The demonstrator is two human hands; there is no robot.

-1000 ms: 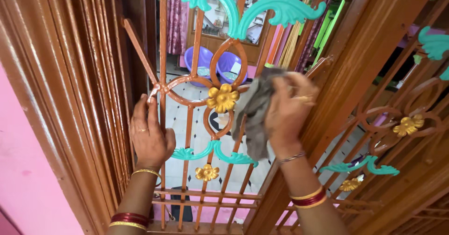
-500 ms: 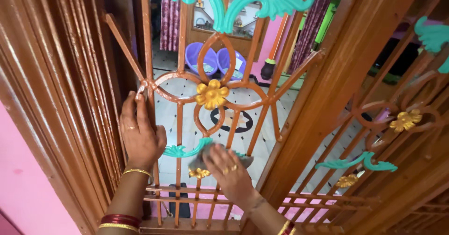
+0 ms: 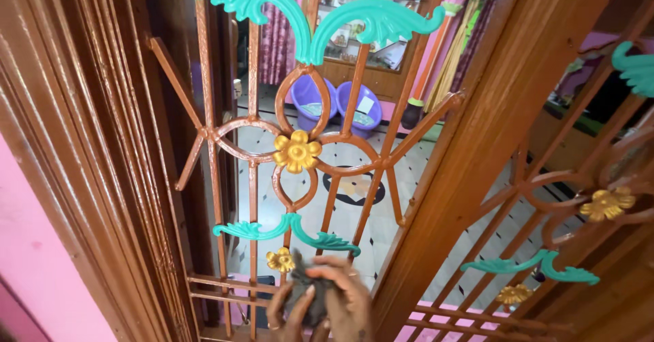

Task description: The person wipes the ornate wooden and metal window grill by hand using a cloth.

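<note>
1. Both hands met low in the frame at the foot of the brown metal window grille [image 3: 259, 172]. The left hand [image 3: 286, 313] and the right hand [image 3: 347, 304] were curled together around a grey cloth [image 3: 304, 294], fingers clenched on it, so the cloth sat bunched between them.
2. The cloth lay just beside the small gold flower [image 3: 281, 260], below the teal leaf scroll [image 3: 286, 229] and just above the horizontal bars [image 3: 231, 287] at the grille's base.
3. The upright bars there stood close together, so the wiping would probably go best with a fold of cloth wrapped round one bar at a time and drawn along it, rather than rubbed flat across several.
4. The gold flower's petals and the teal scroll had crevices; a pinched corner of cloth would likely reach them better than the whole wad.
5. The large gold flower [image 3: 296, 151] and upper teal leaves [image 3: 310, 15] stood well apart above.
6. The varnished wooden frame post [image 3: 477, 151] ran just beside the right hand, leaving little elbow room on that side.
</note>
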